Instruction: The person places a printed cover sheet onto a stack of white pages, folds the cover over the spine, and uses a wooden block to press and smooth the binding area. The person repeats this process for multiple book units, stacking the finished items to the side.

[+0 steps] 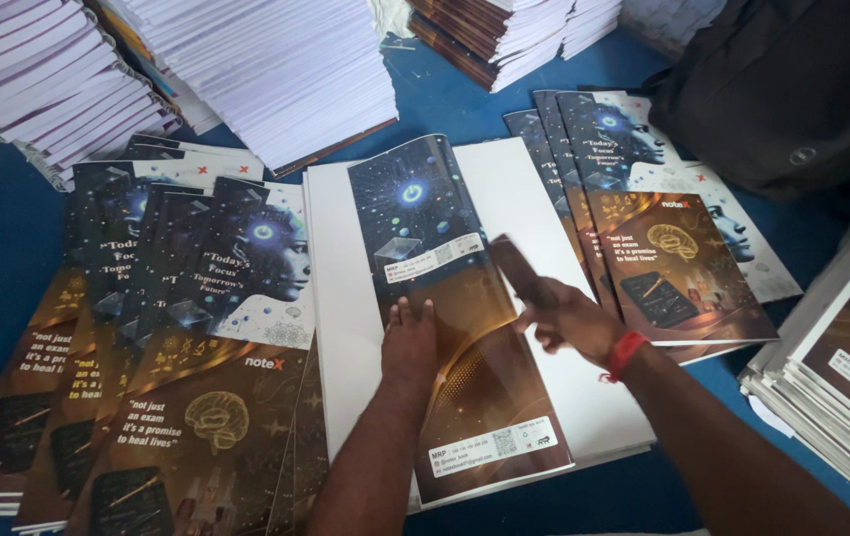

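Observation:
A glossy printed cover sheet [425, 228], dark blue at the top and brown-gold at the bottom, lies across a stack of white paper [524, 189] in the middle. My left hand [408, 342] presses flat on the cover's middle, fingers together. My right hand [564, 316], with a red band at the wrist, grips a dark flat tool [516, 270] that rests on the cover's right edge; the tool is blurred.
Fanned printed covers lie at the left [147, 328] and at the right [663, 248]. Tall stacks of white pages [276, 69] stand at the back. A black bag [792, 89] sits at the top right. More stacked booklets [842, 377] lie at the right edge. The floor is blue.

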